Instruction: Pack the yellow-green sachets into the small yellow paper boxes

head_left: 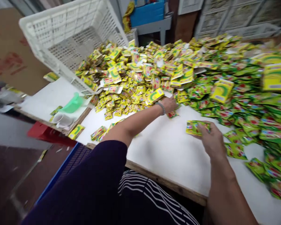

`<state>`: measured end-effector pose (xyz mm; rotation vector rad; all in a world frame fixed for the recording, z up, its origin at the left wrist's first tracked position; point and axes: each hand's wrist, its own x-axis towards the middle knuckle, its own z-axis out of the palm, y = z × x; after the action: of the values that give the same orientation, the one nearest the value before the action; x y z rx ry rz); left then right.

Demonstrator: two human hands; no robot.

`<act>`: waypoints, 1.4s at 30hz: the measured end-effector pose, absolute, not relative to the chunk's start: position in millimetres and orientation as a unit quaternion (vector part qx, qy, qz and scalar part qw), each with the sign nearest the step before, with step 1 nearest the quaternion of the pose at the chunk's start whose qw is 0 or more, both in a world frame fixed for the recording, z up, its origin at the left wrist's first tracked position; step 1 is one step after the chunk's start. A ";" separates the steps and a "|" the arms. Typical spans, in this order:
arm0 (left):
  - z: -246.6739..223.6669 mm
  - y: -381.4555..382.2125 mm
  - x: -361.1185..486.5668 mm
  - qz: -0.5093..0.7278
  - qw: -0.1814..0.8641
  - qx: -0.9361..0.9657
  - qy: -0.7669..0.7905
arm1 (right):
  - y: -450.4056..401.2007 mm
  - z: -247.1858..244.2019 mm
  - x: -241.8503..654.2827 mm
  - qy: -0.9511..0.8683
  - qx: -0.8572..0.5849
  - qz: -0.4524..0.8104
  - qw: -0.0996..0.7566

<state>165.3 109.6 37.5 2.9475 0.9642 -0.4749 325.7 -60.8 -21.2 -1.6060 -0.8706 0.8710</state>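
My right hand (pixel 209 136) grips a small yellow-green packet (pixel 192 127) over the white table (pixel 168 150). My left hand (pixel 169 104), with a grey band at its wrist, reaches to the near edge of the heap of small yellow packets (pixel 131 90). A green packet (pixel 172 113) lies right under it; its fingers are partly hidden, so what they hold is unclear. A yellow box (pixel 155 96) lies beside that hand. Green packets (pixel 243 112) spread on the right, with another yellow box (pixel 222 90) on top.
A white basket (pixel 67 40) lies tipped at the back left, against the heap. Near it are a green scoop (pixel 72 103) and a white cup (pixel 62 120). A blue crate (pixel 71 165) stands below the table's wooden front edge. A cardboard box (pixel 12 53) is far left.
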 end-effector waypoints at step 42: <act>43.2 -4.6 68.9 -0.115 0.135 0.727 0.664 | -61.2 -13.7 309.6 -0.399 -0.674 0.353 0.512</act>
<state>68.9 -4.6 43.2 2.1060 1.9233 -0.3318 309.6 -61.2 -13.7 -1.6211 -0.9593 0.8480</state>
